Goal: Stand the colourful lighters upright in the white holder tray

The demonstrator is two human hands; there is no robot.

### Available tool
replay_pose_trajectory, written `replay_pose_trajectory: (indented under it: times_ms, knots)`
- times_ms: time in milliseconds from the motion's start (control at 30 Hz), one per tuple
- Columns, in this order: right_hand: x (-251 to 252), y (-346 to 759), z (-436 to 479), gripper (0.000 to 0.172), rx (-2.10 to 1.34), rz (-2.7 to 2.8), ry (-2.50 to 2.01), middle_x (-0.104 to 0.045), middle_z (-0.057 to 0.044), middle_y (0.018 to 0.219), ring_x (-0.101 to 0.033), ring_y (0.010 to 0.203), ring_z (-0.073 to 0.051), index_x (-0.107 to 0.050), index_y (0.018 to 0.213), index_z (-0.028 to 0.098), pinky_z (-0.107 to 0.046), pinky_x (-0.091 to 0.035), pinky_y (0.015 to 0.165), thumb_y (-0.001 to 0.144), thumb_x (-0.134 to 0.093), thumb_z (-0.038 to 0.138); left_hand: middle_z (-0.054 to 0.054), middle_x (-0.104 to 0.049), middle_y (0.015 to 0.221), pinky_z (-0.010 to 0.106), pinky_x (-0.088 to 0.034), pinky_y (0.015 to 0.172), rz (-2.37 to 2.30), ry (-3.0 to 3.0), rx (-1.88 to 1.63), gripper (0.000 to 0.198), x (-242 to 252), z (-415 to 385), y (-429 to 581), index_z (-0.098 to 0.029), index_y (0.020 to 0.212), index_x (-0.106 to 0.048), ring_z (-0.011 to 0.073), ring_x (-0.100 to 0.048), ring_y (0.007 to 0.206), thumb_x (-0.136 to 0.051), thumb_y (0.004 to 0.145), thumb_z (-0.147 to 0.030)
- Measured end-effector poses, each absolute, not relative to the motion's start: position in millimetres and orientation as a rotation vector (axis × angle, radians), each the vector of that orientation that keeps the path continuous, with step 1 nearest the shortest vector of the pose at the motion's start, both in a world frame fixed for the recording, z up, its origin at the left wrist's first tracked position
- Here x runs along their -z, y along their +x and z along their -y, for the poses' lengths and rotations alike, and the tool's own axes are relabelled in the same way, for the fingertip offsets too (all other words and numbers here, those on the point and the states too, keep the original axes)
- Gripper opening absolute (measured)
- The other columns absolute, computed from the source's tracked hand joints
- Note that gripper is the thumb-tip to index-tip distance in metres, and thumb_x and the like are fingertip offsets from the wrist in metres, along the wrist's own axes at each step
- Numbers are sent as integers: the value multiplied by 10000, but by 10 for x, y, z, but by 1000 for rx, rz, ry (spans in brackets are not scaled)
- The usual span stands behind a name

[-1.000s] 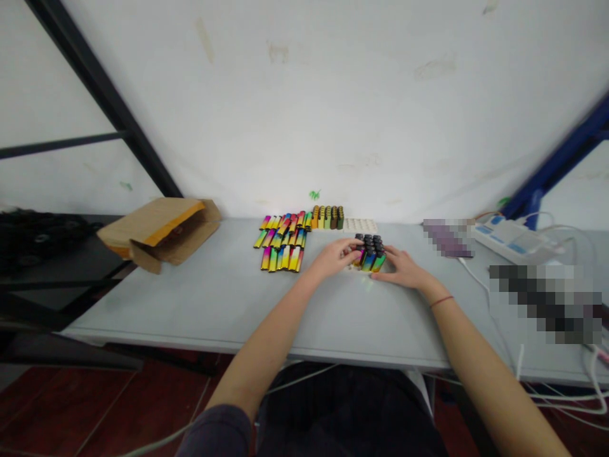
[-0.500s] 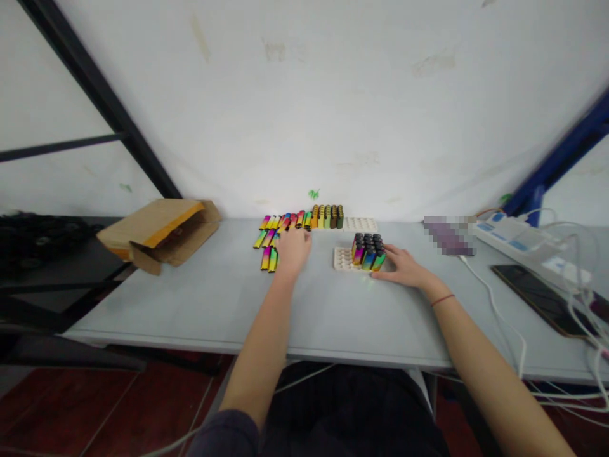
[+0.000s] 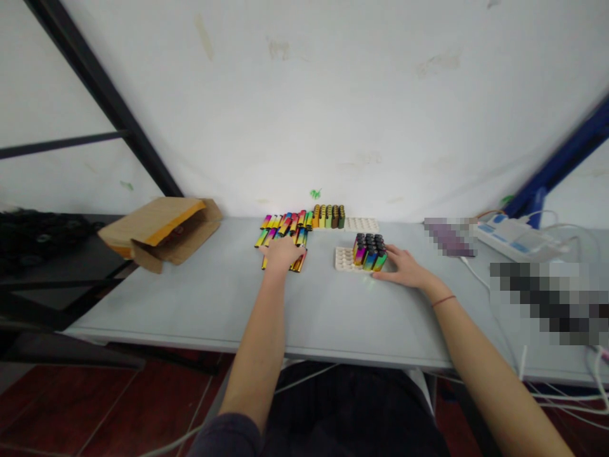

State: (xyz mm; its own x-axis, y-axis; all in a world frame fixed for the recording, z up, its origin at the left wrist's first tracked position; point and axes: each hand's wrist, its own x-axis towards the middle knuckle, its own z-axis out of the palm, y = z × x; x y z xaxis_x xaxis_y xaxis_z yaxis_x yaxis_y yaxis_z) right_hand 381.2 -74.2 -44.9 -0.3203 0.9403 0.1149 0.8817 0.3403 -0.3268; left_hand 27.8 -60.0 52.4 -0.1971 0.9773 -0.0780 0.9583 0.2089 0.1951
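A heap of loose rainbow-coloured lighters [image 3: 285, 230] lies on the grey table [image 3: 200, 298] near the wall. My left hand [image 3: 281, 254] is on the near side of that heap, its fingers curled down over some of the lighters. To the right sits a white socket tray [image 3: 342, 259] with a block of upright lighters [image 3: 369, 250] in its right half. My right hand [image 3: 404, 266] lies flat on the table against the tray's right side, fingers stretched toward the upright lighters.
A second white tray [image 3: 364, 223] with a row of upright lighters [image 3: 328, 216] stands by the wall. An open cardboard box [image 3: 159, 231] lies at the table's left end. A power strip [image 3: 511, 238] and cables sit at the right.
My left hand has gone from the tray to the loose heap on the left and now curls over lighters at its near edge. My right hand has stayed by the tray.
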Motion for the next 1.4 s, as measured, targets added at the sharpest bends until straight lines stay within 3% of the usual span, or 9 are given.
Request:
replay_pose_trajectory:
  times_ms: [267, 333, 467, 567, 733, 900, 1033, 1233, 1400]
  knots:
    - [437, 3801, 748, 947, -286, 2324, -1611, -512, -217, 1648, -469, 1520, -464, -599, 1547, 183, -640, -331, 1275, 835, -690, 800, 238, -736, 1373, 489, -505, 1065, -2221, 1826, -222, 453, -528, 511, 228, -153, 1226, -796, 373, -667, 1331, -409, 1039, -298]
    - [449, 3805, 744, 955, -279, 2320, -1618, -518, -217, 1643, -473, 1518, -464, -596, 1551, 189, -641, -330, 1275, 829, -693, 807, 233, -736, 1376, 483, -514, 1052, -2206, 1835, -231, 491, -524, 504, 216, -158, 1198, -805, 378, -673, 1321, -383, 1059, -367]
    - [467, 3819, 735, 942, -271, 2325, -1608, -520, -212, 1643, -478, 1513, -460, -581, 1565, 205, -648, -345, 1264, 842, -681, 800, 231, -778, 1272, 556, -462, 1097, -2158, 1887, -116, 648, -526, 545, 271, -178, 1080, -831, 435, -681, 1281, -437, 1005, -688]
    - [458, 3814, 741, 932, -274, 2333, -1603, -511, -201, 1653, -469, 1522, -452, -554, 1588, 221, -661, -349, 1258, 858, -664, 790, 209, -766, 1311, 583, -402, 1139, -2081, 1993, -85, 655, -516, 611, 409, -203, 1075, -843, 452, -634, 1323, -522, 942, -758]
    - [431, 3789, 755, 952, -267, 2331, -1630, -511, -208, 1649, -470, 1526, -442, -555, 1587, 201, -626, -346, 1271, 843, -698, 778, 175, -754, 1346, 510, -403, 1114, -1931, 2188, -76, 527, -464, 713, 688, -225, 1129, -847, 416, -575, 1372, -651, 913, -665]
    - [429, 3789, 757, 964, -270, 2327, -1629, -506, -210, 1653, -473, 1523, -440, -554, 1585, 202, -626, -346, 1270, 841, -687, 800, 134, -834, 1063, 473, -414, 1062, -1853, 2152, -106, 280, -421, 716, 763, -242, 901, -854, 371, -673, 1212, -730, 896, -494]
    - [432, 3802, 756, 934, -280, 2326, -1602, -518, -189, 1649, -471, 1524, -441, -555, 1587, 240, -639, -339, 1270, 845, -692, 789, 122, -827, 932, 460, -437, 1035, -1875, 2103, -275, 130, -365, 687, 760, -237, 862, -810, 360, -738, 1090, -787, 830, -360]
    - [443, 3814, 751, 957, -286, 2322, -1608, -510, -204, 1653, -473, 1519, -454, -557, 1585, 219, -663, -324, 1273, 838, -681, 804, 173, -799, 1102, 396, -494, 999, -1842, 2150, -245, 162, -303, 682, 804, -189, 960, -761, 342, -733, 1155, -627, 942, -277]
    - [446, 3814, 750, 994, -288, 2323, -1629, -515, -214, 1645, -466, 1527, -451, -550, 1590, 199, -642, -330, 1280, 828, -682, 823, 207, -721, 1278, 360, -507, 1044, -1854, 1863, -836, 217, -351, 592, 812, -144, 1147, -664, 303, -685, 1240, -502, 1033, -233]
